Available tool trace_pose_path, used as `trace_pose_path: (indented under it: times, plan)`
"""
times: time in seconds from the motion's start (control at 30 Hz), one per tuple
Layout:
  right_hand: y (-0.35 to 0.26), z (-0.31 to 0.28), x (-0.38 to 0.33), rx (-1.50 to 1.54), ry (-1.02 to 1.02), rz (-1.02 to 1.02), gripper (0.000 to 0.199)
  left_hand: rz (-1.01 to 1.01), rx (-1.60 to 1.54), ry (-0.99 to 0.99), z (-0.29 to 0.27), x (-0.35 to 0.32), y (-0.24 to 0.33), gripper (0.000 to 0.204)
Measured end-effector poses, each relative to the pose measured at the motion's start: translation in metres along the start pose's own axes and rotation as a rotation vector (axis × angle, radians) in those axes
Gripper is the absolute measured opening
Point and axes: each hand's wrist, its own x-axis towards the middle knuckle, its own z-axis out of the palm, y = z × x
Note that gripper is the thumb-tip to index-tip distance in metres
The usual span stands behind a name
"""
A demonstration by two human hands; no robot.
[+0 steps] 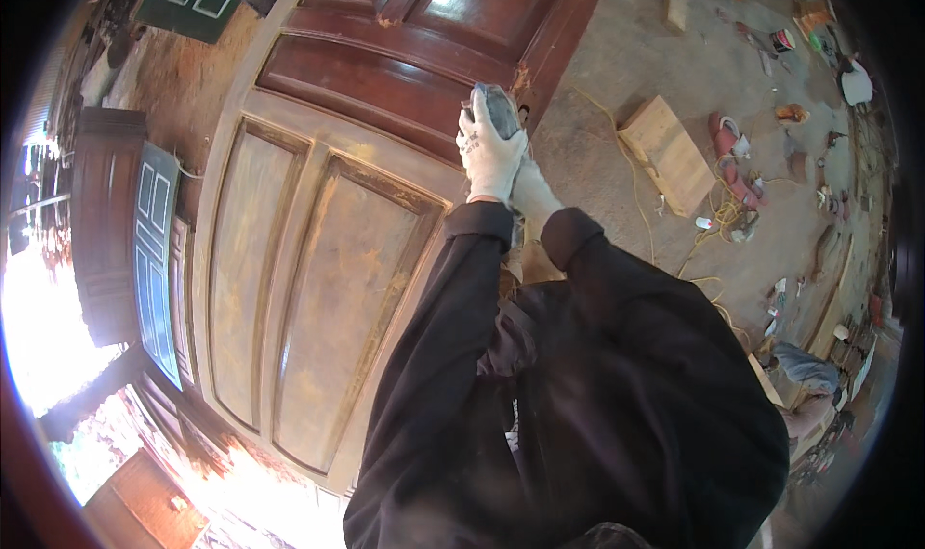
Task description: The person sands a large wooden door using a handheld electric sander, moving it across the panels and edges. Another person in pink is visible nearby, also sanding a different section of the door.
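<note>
A panelled wooden door [352,250] lies in front of me and to my left. Its near part is stripped to a pale, streaky tan, while the far part keeps a glossy dark red-brown finish. My left hand [489,156], in a white glove, is closed around a grey rounded tool [500,114] at the door's right edge. The tool looks like a hand-held sander or grinder, but its exact kind is mostly covered by the glove. Just behind and to the right is my right hand [533,188], also gloved in white; its fingers are hidden.
On the concrete floor to the right lie a wooden board [667,156], yellow cords [718,223], a reddish tool-like object [730,156] and scattered debris. More doors stand at the left, including a blue one [154,260]. A green panel [188,5] is at the far left.
</note>
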Motion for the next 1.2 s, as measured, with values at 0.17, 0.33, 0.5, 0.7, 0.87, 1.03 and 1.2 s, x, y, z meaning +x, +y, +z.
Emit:
trace_pose_path:
  times: [0.17,0.33,0.5,0.7,0.87,1.03,1.2]
  plan:
    - [-0.018,0.073,-0.063,-0.549,-0.235,-0.266,0.031,0.289,-0.111,-0.143,-0.049,-0.025,-0.05,0.093]
    - [-0.102,0.04,-0.119,-0.377,-0.691,-0.064,0.043,0.147,-0.605,-0.514,-0.089,-0.104,-0.064,0.071]
    - [-0.087,0.023,-0.107,-0.614,-0.476,-0.448,0.035,0.032,-0.104,-0.166,-0.104,-0.164,-0.123,0.094]
    - [-0.119,-0.046,-0.067,-0.709,-0.273,-0.405,0.037,0.188,-0.036,-0.252,-0.065,-0.093,-0.092,0.096]
    - [-0.071,-0.084,-0.001,-0.749,-0.084,-0.465,0.047,0.207,-0.076,-0.317,-0.018,-0.001,-0.046,0.093]
    - [-0.049,-0.183,0.063,-0.726,0.19,-0.56,0.048,0.261,-0.203,-0.351,0.05,0.089,0.004,0.093]
    - [-0.021,-0.252,0.161,-0.81,0.361,-0.565,0.051,0.295,-0.322,-0.499,0.119,0.166,0.056,0.082]
